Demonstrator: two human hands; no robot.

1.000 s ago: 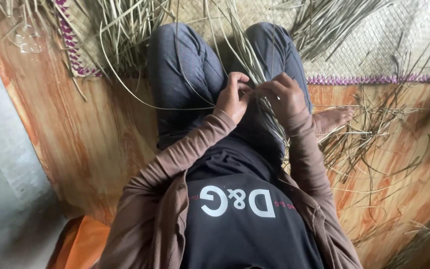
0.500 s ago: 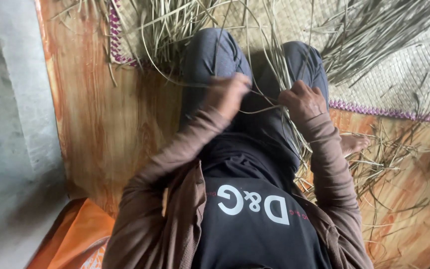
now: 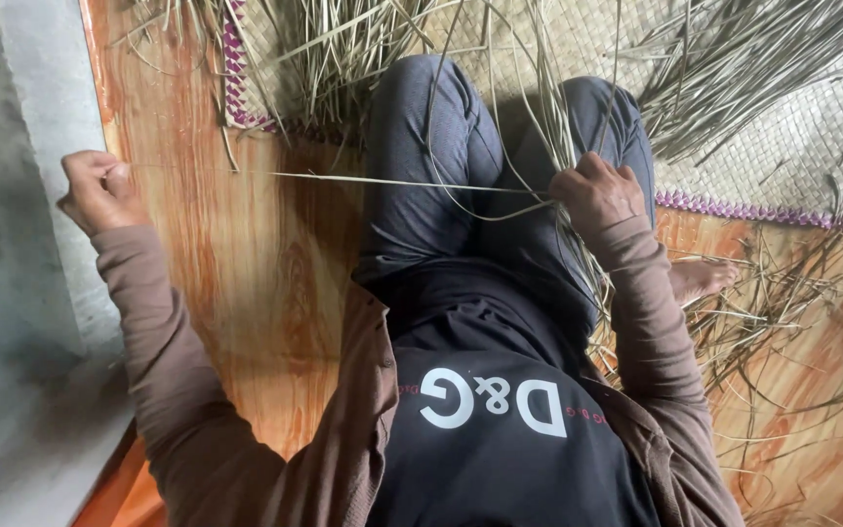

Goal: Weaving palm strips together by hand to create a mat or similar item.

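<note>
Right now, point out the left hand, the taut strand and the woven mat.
left hand (image 3: 98,190), head view, on the closed fist.
taut strand (image 3: 343,179), head view, mid-length between both hands.
woven mat (image 3: 792,146), head view, bare weave above the purple edge.

Brown sleeves (image 3: 163,332), black shirt (image 3: 500,429), dark trousers (image 3: 431,166)

Woven mat (image 3: 782,146) with purple edge (image 3: 734,208) on orange wood floor (image 3: 246,283). Grey wall (image 3: 12,342) beside floor. Bare foot (image 3: 700,278) near mat.
</note>
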